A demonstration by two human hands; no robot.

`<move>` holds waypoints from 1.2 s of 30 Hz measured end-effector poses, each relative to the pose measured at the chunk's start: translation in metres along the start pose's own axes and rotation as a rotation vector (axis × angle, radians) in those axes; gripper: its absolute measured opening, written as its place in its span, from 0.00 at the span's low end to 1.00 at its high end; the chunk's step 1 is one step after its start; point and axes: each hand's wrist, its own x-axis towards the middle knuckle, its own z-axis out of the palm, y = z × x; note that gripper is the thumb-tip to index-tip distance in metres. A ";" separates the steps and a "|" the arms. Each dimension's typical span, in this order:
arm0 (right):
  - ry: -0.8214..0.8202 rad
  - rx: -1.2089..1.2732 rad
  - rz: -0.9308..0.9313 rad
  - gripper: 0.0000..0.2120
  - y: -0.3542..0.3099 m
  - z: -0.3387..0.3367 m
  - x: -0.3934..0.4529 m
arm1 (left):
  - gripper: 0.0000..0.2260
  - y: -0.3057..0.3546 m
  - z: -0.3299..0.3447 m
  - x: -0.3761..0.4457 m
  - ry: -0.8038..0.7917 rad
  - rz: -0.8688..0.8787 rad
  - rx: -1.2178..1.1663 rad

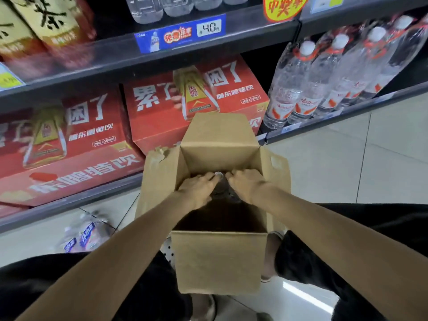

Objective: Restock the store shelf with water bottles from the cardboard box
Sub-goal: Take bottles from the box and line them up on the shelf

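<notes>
Both hands reach into an open brown cardboard box (220, 260) on the floor. The left hand (199, 188) and right hand (246, 185) curl around a clear, white-capped water bottle (218, 175) inside. A firm, straight lift should clear the flaps.

Inside cardboard box (220, 262): dark, contents unreadable except one white bottle cap (218, 174); bottle body below it lost in shadow. Fingertips of left hand (199, 188) and right hand (247, 186) hidden down in box, grip unclear. Left of box: wrapped bottle pack (85, 232) on floor, motion-blurred, label illegible. Above box: clear bottles (162, 5) cut off by top edge.
</notes>
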 end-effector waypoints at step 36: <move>-0.071 0.326 0.097 0.15 -0.002 -0.079 -0.049 | 0.18 -0.002 -0.076 -0.059 0.284 -0.120 -0.027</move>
